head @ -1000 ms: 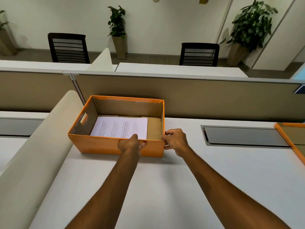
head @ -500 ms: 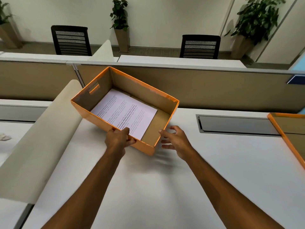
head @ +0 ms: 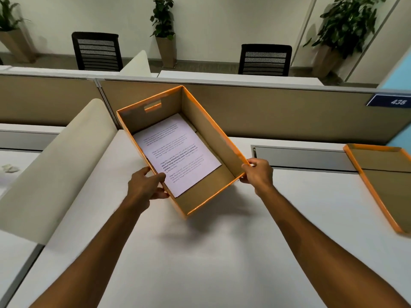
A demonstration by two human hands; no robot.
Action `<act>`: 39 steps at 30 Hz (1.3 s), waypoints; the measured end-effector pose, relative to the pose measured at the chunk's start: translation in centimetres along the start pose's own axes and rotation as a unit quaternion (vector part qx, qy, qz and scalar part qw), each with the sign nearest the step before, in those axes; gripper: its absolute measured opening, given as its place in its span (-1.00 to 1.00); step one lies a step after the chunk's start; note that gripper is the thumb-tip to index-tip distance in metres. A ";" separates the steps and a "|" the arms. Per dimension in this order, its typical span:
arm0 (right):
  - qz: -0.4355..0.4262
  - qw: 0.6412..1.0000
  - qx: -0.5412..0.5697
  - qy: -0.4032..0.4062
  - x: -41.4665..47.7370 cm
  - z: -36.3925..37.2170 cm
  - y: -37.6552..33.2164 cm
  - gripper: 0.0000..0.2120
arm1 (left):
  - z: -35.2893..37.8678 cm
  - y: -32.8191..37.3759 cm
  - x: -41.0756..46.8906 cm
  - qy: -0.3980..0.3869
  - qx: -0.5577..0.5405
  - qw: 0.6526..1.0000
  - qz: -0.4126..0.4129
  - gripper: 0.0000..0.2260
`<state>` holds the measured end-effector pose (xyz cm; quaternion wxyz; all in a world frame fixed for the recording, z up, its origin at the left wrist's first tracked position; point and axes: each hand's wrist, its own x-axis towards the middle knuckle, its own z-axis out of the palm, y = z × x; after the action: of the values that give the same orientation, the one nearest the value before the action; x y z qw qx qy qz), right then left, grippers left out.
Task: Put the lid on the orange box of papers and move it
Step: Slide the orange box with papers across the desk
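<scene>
Left hand (head: 145,187) fingers clamp the orange box (head: 213,138) near wall; right hand (head: 258,172) pinches its corner. Best keep it level so papers (head: 178,152) stay flat, lid (head: 382,185) lying well right of the box.

Readable text: one number plate, one printed sheet.
Blue plate (head: 393,101) on the partition's right end reads "438" in white. Printed sheet (head: 178,153) lying in the orange box (head: 213,132) carries several paragraphs, mostly too small and blurred to read; bold lines mid-page look like "way of living. Defined by a slower pace, it is centered around strong community bonds...", partly uncertain. No other legible labels or brands.
</scene>
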<state>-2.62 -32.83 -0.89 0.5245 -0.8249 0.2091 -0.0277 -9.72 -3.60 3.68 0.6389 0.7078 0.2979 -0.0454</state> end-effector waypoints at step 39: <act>-0.006 0.987 0.135 -0.090 -21.8 -24.3 16.7 -0.72 | 7.0 -10.1 -20.9 -0.251 0.149 0.956 0.038 -0.22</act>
<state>-34.22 -51.49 -0.85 0.6477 -0.7467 0.1503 0.0154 -29.43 -17.69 2.82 0.5815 0.7716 0.0906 -0.2414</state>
